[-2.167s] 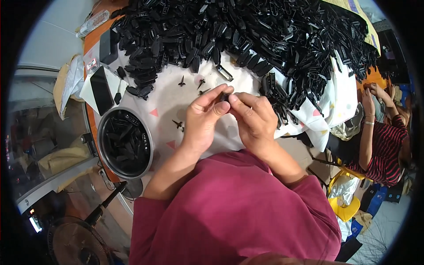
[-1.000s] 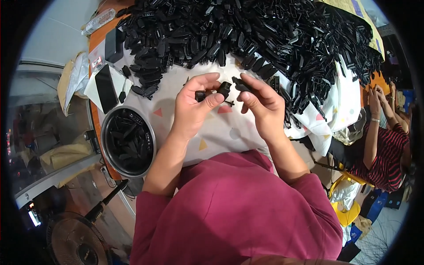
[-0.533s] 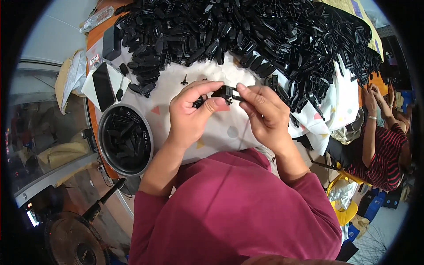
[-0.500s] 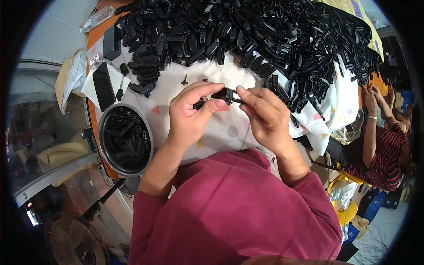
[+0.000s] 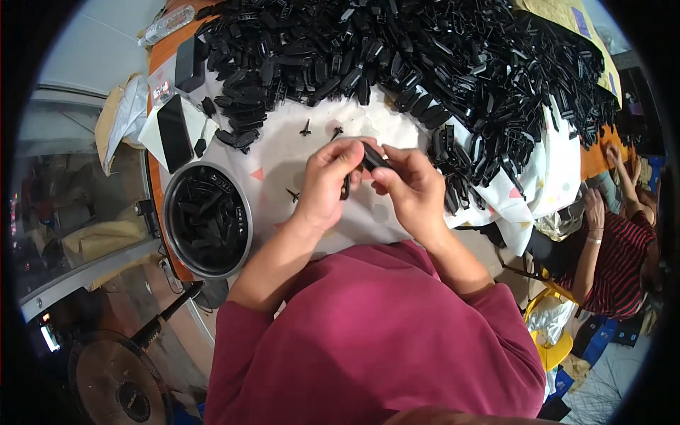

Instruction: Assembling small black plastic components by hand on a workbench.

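Above the cloth-covered table, my left hand (image 5: pixel 327 180) and my right hand (image 5: pixel 416 188) meet on a black plastic part (image 5: pixel 373 157), an oblong shell with a smooth face. Both hands are closed, thumbs and fingertips pressing the part from either side. A second dark piece (image 5: pixel 345 188) shows below the left fingers; its shape is mostly hidden. Several small black pointed pieces lie on the cloth, one (image 5: pixel 305 128) beyond my left hand and another (image 5: pixel 292 194) beside my left wrist.
A large heap of black plastic parts (image 5: pixel 319 57) covers the far side. On the left stand a round metal bowl (image 5: pixel 249 234) of black parts, a phone (image 5: pixel 174 133) and a plastic bottle (image 5: pixel 167 25). A fan (image 5: pixel 124 386) is at lower left. A person in a striped top (image 5: pixel 616 262) sits at right.
My hands have drawn closer together, and the black part has been turned so its smooth face shows. The small piece by my left wrist has come into view.
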Available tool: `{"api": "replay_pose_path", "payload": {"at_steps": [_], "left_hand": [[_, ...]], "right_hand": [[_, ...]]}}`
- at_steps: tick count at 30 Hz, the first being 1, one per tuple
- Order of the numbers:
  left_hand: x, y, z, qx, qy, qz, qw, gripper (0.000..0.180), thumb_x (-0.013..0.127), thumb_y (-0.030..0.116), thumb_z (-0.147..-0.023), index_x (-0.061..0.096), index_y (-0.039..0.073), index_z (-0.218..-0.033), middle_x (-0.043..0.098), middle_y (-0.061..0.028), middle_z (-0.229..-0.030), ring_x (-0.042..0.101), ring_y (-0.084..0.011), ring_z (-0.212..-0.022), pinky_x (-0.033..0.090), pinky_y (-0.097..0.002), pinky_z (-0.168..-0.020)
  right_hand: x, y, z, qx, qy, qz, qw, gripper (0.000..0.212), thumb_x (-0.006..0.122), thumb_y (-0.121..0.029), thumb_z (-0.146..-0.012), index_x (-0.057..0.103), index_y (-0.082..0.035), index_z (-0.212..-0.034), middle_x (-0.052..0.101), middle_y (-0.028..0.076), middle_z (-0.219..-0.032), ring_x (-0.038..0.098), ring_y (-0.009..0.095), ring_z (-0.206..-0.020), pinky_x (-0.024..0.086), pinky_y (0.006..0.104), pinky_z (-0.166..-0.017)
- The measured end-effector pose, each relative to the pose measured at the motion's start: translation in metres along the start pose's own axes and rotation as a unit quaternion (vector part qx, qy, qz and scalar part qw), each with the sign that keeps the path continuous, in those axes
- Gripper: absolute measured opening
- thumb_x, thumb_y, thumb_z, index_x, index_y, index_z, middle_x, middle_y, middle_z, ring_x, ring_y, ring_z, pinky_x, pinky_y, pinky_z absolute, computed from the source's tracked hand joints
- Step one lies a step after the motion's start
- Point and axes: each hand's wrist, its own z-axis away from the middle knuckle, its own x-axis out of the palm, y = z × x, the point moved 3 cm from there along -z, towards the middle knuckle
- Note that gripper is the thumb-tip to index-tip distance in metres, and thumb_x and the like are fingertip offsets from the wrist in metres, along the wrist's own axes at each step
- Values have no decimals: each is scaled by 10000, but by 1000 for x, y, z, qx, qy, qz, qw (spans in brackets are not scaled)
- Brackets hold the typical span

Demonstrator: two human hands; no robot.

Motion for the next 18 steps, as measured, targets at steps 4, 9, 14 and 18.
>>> {"api": "replay_pose_path", "payload": {"at_steps": [4, 9, 14, 18], "left_hand": [[-19, -6, -39, 74, 108, -68, 989, 177, 586, 231, -841, 571, 60, -798, 558, 17, -760, 441, -47, -622, 352, -186, -569], [-45, 36, -84, 164, 289, -528, 782, 156, 609, 171, -770, 553, 27, -795, 576, -61, -740, 564, -183, -659, 438, -303, -612], [-25, 31, -108, 256, 144, -763, 575, 172, 605, 231, -764, 638, 113, -885, 594, -42, -917, 603, -286, -743, 486, -384, -642], [-11, 37, -109, 171, 138, -817, 533, 157, 611, 224, -752, 634, 104, -850, 590, -54, -876, 607, -274, -748, 491, -379, -649]], "right_hand": [[-4, 0, -14, -12, -12, 65, 998, 360, 622, -66, -813, 489, 17, -1137, 631, 100, -882, 593, 106, -729, 490, 224, -620], [-62, -4, 0, -182, 179, 379, 889, 433, 669, -93, -759, 506, -40, -1157, 581, 129, -1018, 579, 200, -832, 487, 280, -630], [-92, 25, 32, -69, 220, 564, 793, 545, 671, -279, -747, 476, -83, -1217, 473, 169, -1179, 463, 352, -1005, 409, 407, -836], [-70, 43, 18, -91, 170, 578, 793, 673, 680, -339, -714, 409, -97, -1281, 418, 214, -1220, 470, 377, -930, 419, 416, -800]]}}
